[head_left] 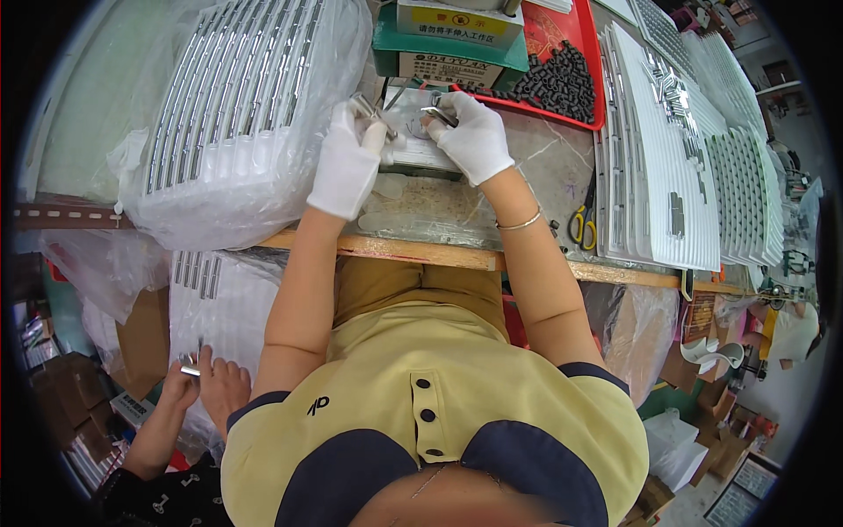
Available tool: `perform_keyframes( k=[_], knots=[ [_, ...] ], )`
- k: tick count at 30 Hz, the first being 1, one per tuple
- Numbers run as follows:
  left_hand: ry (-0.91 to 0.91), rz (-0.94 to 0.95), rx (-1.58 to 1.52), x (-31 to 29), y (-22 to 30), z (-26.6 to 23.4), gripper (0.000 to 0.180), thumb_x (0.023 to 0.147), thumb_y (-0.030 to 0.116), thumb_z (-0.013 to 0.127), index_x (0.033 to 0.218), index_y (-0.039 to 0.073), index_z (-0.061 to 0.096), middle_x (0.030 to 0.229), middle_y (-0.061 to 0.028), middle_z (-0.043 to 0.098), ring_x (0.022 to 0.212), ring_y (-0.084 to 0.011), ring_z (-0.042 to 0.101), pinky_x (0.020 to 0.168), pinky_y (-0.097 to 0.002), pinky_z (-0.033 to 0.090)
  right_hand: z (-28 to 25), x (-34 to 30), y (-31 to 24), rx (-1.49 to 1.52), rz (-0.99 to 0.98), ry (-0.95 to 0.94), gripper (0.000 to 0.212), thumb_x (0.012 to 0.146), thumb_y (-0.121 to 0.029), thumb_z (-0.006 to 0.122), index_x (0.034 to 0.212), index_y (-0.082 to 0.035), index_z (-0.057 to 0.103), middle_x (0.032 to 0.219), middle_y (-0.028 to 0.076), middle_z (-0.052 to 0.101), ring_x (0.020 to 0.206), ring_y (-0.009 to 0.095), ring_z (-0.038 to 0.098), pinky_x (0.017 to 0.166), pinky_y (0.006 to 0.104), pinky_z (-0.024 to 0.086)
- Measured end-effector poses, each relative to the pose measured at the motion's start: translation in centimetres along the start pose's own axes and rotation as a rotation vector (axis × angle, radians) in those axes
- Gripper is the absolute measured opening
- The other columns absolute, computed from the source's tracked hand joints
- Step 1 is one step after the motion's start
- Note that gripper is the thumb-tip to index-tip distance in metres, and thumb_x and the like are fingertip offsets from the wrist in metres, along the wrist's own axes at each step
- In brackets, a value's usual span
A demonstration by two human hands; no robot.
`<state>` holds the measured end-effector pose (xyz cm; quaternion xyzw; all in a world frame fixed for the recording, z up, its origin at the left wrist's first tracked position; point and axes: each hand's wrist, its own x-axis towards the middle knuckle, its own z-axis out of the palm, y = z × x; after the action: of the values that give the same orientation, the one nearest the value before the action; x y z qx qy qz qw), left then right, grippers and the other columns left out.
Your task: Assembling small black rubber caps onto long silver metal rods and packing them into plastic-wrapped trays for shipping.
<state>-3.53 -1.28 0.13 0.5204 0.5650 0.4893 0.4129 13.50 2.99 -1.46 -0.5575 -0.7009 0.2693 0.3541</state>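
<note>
Both my hands wear white gloves and are over the bench, in front of a green machine (386,39). My left hand (344,169) is closed around a shiny silver metal tube (362,105), its fingers pinching it. Just across from it, my right hand (476,140) pinches another short silver tube (442,116) between thumb and fingers. Under and between the hands lies a flat metal plate (423,156), part of the machine's base. Thin wires or a rod (402,93) show behind the hands.
A red tray (599,88) holds many black plastic pieces (562,83). Yellow-and-black scissors (581,227) lie right of my arm. White ridged trays (672,176) with silver tubes stand at right; a plastic-wrapped stack (219,158) is at left. Another person's hands (219,386) hold a tube lower left.
</note>
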Motion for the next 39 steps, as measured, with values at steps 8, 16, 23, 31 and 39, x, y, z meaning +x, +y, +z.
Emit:
perform_keyframes(
  k=[8,16,23,31,39],
  knots=[
    [-0.406,-0.215,-0.359,-5.8,1.0,-1.6,0.020,0.089,0.007,0.052,0.108,0.001,0.052,0.087,-0.0040,0.060,0.070,-0.0060,0.054,0.055,-0.0174,0.040,-4.3,-5.4,-2.9,0.380,0.199,-0.050,0.053,0.074,-0.018,0.076,0.116,0.007,0.055,0.084,0.004,0.065,0.069,0.003,0.053,0.065,0.0193,0.047],
    [-0.390,-0.013,-0.092,-8.7,-2.0,1.9,0.021,0.083,0.009,0.065,0.099,0.000,0.056,0.082,-0.0040,0.062,0.068,-0.0097,0.057,0.061,-0.0240,0.046,-3.8,-10.4,-3.7,0.617,0.177,-0.123,0.016,0.085,-0.007,0.063,0.095,0.005,0.062,0.090,0.005,0.064,0.078,0.008,0.058,0.072,0.0227,0.049],
    [-0.340,-0.129,-0.286,-8.6,-0.1,2.4,0.031,0.084,0.024,0.067,0.104,0.004,0.053,0.080,-0.0063,0.062,0.065,-0.0119,0.058,0.054,-0.0212,0.044,-5.1,-11.1,-3.0,0.634,0.208,-0.069,0.030,0.092,-0.017,0.055,0.114,0.003,0.053,0.092,0.003,0.059,0.082,0.007,0.054,0.067,0.0195,0.045],
    [-0.642,-0.688,-0.713,-8.7,-1.0,2.1,0.035,0.088,0.039,0.060,0.101,0.011,0.045,0.080,-0.0078,0.061,0.062,-0.0133,0.058,0.045,-0.0164,0.039,-3.1,-9.4,-5.1,1.806,0.760,0.148,0.036,0.095,-0.044,0.038,0.102,-0.011,0.050,0.077,0.004,0.054,0.071,0.019,0.057,0.070,0.0356,0.054],
    [-0.557,-0.260,-0.061,-10.5,1.4,2.4,0.037,0.083,0.002,0.052,0.116,0.000,0.036,0.082,-0.0115,0.059,0.065,-0.0152,0.060,0.056,-0.0242,0.048,-4.1,-10.2,-3.7,1.724,0.602,0.196,0.042,0.094,-0.051,0.036,0.088,-0.013,0.054,0.051,-0.006,0.027,0.037,0.007,0.021,0.033,0.0226,0.018]
  ],
)
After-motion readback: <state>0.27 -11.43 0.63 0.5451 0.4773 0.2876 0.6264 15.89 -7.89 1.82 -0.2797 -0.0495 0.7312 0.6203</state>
